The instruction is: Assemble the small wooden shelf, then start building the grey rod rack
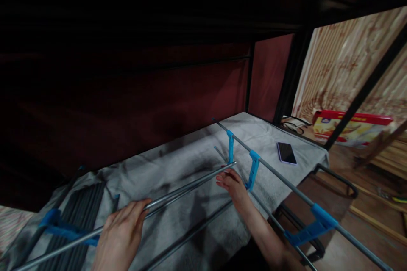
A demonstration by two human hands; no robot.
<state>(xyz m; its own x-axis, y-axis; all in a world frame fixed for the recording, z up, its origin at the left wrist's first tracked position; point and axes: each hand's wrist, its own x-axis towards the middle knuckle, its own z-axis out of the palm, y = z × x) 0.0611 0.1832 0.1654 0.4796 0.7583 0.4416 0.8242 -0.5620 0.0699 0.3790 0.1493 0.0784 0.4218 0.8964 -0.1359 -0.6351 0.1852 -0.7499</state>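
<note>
My left hand [121, 235] is closed around thin grey metal tubes [184, 189] that slant up to the right across the bed. Near their far ends is my right hand [232, 184], its fingers stretched and slightly apart; whether it touches the tubes I cannot tell. Just beyond it stands a rack side of long tubes joined by blue plastic connectors [254, 169], with another blue connector [313, 226] nearer to me. At the lower left, a blue connector [65, 228] joins tubes on the other side. The palm side of my left hand is hidden.
Several dark tubes [78, 211] lie side by side at the left on the grey cloth [140, 182]. A phone [286, 153] rests at the right. Beyond are a dark frame post [365, 89], a red-and-yellow box [349, 127] and a black chair-like frame [337, 178].
</note>
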